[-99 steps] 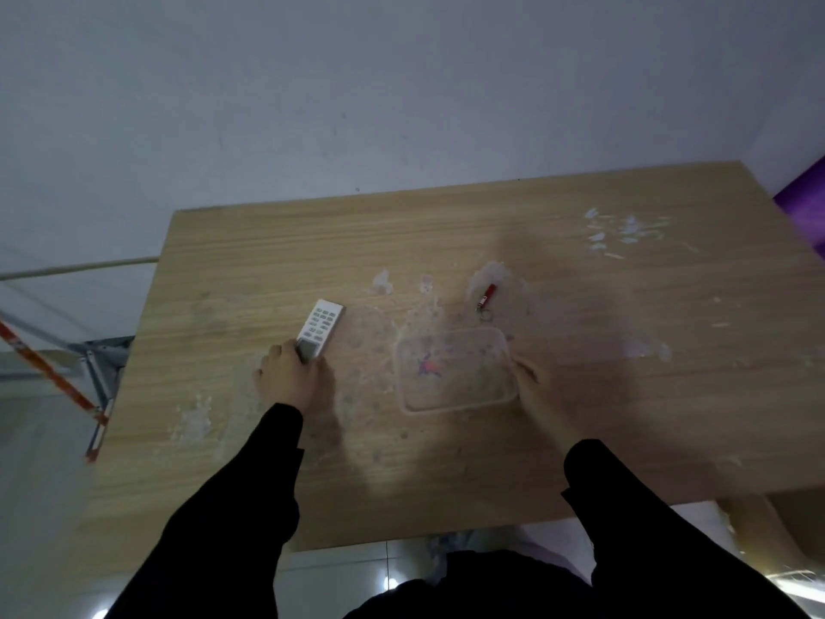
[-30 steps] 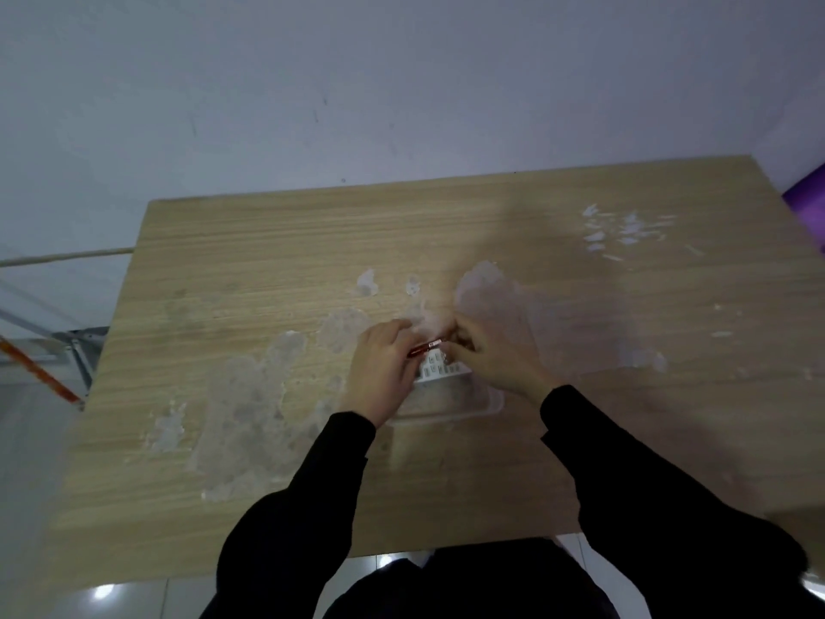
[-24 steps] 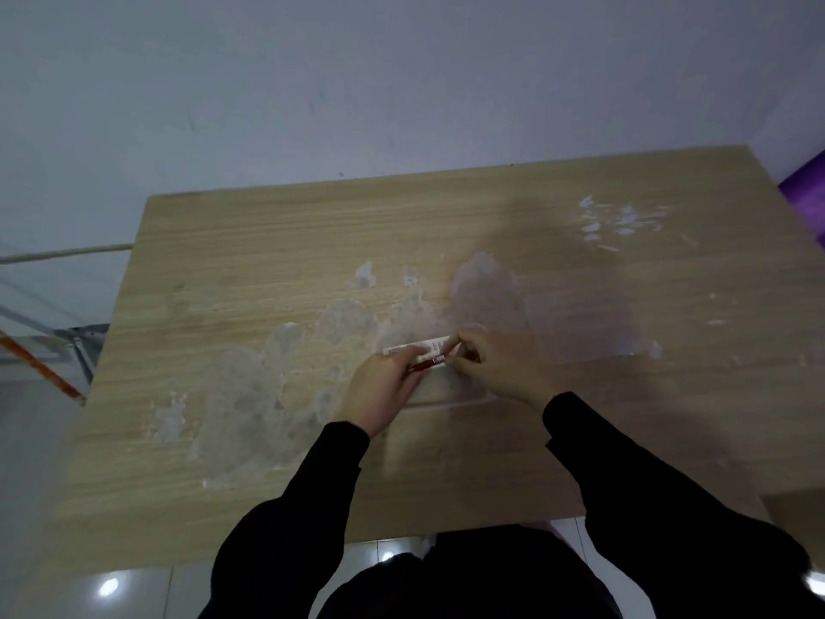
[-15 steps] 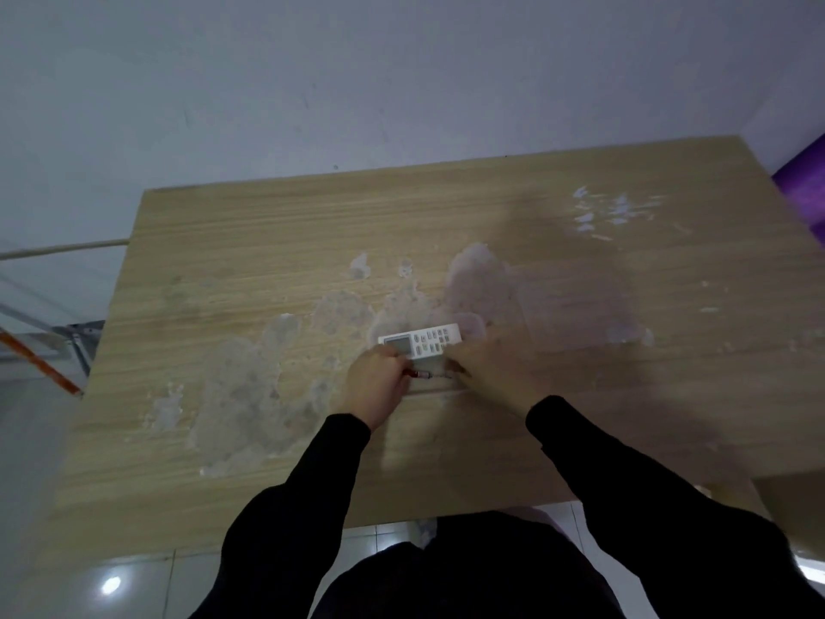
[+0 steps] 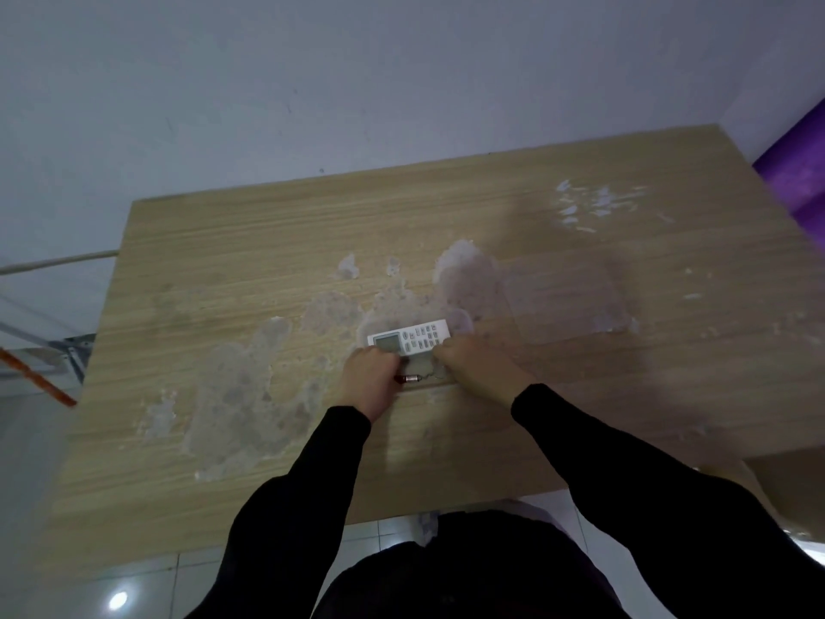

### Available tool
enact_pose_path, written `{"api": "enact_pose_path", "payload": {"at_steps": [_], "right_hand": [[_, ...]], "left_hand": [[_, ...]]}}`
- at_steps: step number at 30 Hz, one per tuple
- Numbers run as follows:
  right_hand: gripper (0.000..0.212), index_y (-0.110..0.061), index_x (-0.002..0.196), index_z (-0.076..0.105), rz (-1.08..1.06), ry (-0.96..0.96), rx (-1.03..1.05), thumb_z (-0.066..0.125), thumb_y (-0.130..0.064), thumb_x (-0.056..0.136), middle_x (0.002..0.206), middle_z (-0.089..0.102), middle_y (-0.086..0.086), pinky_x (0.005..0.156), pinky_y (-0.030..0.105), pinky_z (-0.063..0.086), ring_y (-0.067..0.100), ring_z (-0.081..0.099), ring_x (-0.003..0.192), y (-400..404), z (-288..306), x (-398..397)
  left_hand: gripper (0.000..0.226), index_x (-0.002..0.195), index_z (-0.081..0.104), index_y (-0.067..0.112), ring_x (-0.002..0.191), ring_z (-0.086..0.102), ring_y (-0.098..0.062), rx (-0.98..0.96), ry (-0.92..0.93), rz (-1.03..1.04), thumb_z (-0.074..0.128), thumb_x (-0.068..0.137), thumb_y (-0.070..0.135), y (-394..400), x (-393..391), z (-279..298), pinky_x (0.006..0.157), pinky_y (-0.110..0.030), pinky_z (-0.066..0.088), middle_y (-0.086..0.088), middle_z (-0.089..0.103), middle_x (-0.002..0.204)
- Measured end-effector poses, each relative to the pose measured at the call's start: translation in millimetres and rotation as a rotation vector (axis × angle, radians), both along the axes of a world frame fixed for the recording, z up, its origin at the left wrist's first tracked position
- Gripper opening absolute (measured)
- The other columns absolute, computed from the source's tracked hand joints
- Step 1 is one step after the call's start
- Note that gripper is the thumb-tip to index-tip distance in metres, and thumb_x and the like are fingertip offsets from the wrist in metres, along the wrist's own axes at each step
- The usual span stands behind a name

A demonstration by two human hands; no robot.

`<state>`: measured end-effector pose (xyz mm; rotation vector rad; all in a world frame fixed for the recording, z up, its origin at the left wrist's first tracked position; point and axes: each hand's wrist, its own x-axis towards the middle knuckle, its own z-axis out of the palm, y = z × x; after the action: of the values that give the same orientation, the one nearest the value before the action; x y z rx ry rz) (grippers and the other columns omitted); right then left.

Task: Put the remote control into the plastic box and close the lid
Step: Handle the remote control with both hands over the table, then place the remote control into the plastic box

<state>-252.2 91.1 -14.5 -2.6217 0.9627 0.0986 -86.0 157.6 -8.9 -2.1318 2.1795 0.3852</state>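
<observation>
The white remote control (image 5: pixel 408 337) lies crosswise, buttons up, along the far side of the clear plastic box (image 5: pixel 426 365) at the middle of the wooden table (image 5: pixel 223 243). My left hand (image 5: pixel 370 377) curls against the remote's display end. My right hand (image 5: pixel 475 368) curls against its button end. Both sets of fingertips are hidden under the knuckles. A small red keychain (image 5: pixel 407 378) lies in the box between my hands. The clear lid (image 5: pixel 562 301) rests flat on the table to the right, faint and hard to outline.
The tabletop has pale worn patches (image 5: pixel 241 386) left of the box and white flecks (image 5: pixel 589 207) at the far right. A grey wall runs behind the table. A purple object (image 5: pixel 799 172) stands off the right edge, and an orange strap (image 5: pixel 35 377) hangs at the left.
My left hand carried the remote from the table's left over to the box. Both hands turned it crosswise and lowered it into the far side of the box, beside the red keychain.
</observation>
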Motion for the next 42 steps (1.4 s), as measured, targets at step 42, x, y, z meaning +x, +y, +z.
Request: {"api": "enact_pose_path", "payload": {"at_steps": [42], "right_hand": [[0.024, -0.007, 0.112, 0.053, -0.976, -0.616, 0.393, 0.055, -0.005, 0.088, 0.095, 0.062, 0.007, 0.059, 0.022, 0.041, 0.018, 0.056, 0.077, 39.0, -7.0, -24.8]], "left_hand": [[0.036, 0.122, 0.057, 0.005, 0.104, 0.057, -0.031, -0.253, 0.558, 0.598, 0.057, 0.086, 0.006, 26.8, 8.9, -3.0, 0.093, -0.031, 0.043, -0.018, 0.056, 0.118]]}}
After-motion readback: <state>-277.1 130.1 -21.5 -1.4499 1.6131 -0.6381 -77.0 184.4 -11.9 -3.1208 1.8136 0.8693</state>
